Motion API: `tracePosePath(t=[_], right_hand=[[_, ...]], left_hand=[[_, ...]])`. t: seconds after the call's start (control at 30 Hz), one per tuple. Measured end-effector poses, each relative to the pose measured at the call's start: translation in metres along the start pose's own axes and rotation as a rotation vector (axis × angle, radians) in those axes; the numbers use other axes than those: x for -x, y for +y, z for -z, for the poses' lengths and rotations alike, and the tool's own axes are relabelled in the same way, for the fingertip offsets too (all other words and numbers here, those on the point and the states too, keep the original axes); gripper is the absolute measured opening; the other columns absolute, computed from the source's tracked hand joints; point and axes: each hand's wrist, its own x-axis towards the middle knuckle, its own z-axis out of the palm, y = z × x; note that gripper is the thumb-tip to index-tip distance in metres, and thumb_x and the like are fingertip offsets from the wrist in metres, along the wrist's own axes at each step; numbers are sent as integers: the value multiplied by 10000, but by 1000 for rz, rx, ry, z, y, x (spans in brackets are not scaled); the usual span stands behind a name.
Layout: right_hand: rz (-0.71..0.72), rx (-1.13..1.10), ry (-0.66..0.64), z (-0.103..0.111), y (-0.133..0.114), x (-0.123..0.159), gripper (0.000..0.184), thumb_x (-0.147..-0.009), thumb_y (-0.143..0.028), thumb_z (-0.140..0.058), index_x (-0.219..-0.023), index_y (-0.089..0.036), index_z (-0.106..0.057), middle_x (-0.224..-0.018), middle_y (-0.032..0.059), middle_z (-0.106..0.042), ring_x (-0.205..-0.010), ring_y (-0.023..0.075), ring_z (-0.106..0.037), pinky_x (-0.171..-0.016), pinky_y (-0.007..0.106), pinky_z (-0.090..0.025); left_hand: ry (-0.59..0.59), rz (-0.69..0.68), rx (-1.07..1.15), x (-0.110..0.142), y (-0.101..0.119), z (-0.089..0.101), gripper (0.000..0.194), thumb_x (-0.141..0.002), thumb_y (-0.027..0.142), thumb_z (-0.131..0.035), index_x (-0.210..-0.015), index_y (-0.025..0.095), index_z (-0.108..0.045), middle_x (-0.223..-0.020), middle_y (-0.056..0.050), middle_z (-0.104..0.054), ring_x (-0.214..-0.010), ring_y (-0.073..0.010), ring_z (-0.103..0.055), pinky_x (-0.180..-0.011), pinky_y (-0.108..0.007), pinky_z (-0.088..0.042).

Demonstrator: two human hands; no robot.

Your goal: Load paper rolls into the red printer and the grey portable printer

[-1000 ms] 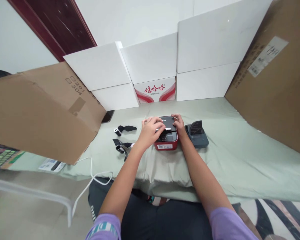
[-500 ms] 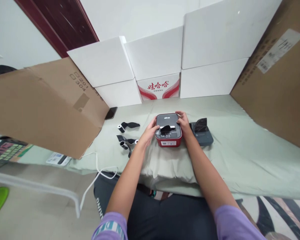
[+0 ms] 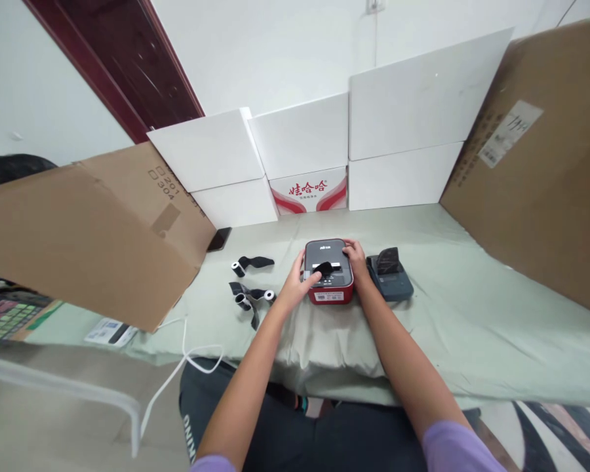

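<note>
A red-and-black device (image 3: 332,298), apparently a small printer, sits upright on a cloth-covered table (image 3: 496,314), just below the centre of view. The left hand (image 3: 295,286) is half curled around its 9 o'clock side; the right hand (image 3: 356,261) is loosely curled along its 3 o'clock side. Half a second ago the left thumb was at the lid's edge; now it reaches over the top to the black strip (image 3: 323,269) at the slot. The lid appears closed, so attention seems to have turned from the lid to the strip.

At 3 o'clock from the device is a dark blue-grey device (image 3: 397,286) with its own black strip; at 9 o'clock lie three small rolls (image 3: 238,269) with black tails.

At 12 o'clock a carton (image 3: 309,191) reads 娃哈哈 in red. At 10 o'clock a cardboard sheet (image 3: 93,242) shows "201" and "304" beside tick boxes. At 2 o'clock a white label (image 3: 510,134) bears handwriting I cannot read surely. The device's lid logo and front sticker are too small to read.
</note>
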Motion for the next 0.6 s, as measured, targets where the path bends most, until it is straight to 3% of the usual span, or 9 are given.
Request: tracePosePath(t=[0.1,0.27,0.43,0.6], right_hand=[[-55,231,37,4,-10,5,303,-706,-479,-580,-864,-223,-617,-923,68,-712,-899,248,-643,-844,354,-502],[57,545,-47,12,-27,20,252,-772,-439,-579,-827,-219,-690,-938,93,-757,-935,278,-664,-876,370,-482],[139,529,-172,-3,-44,18,248,-778,-352,-513,-846,-228,-718,-880,37,-747,-875,246,-645,-818,332,-480],[65,381,-222,-18,-87,-37,259,-748,-313,-565,-940,-227,-716,-911,27,-736,-868,243,-637,-806,351,-486]], left_hand=[[-42,45,62,5,-7,-8,1103,-760,433,-821,-1636,197,-192,-1646,-156,-392,-1521,-308,-394,-1234,-416,-370],[-44,-14,60,14,-11,-16,1122,-632,365,-930,-1570,224,-330,-1462,-139,-611,-1300,-312,-623,-1110,-438,-504],[53,7,-133,8,8,-5,1091,-606,397,-949,-1531,273,-385,-1308,-101,-714,-1163,-325,-697,-1000,-455,-558],[143,-75,-214,-43,44,-1,1079,-622,424,-939,-1530,284,-374,-1294,-98,-721,-1172,-326,-694,-960,-431,-556]])
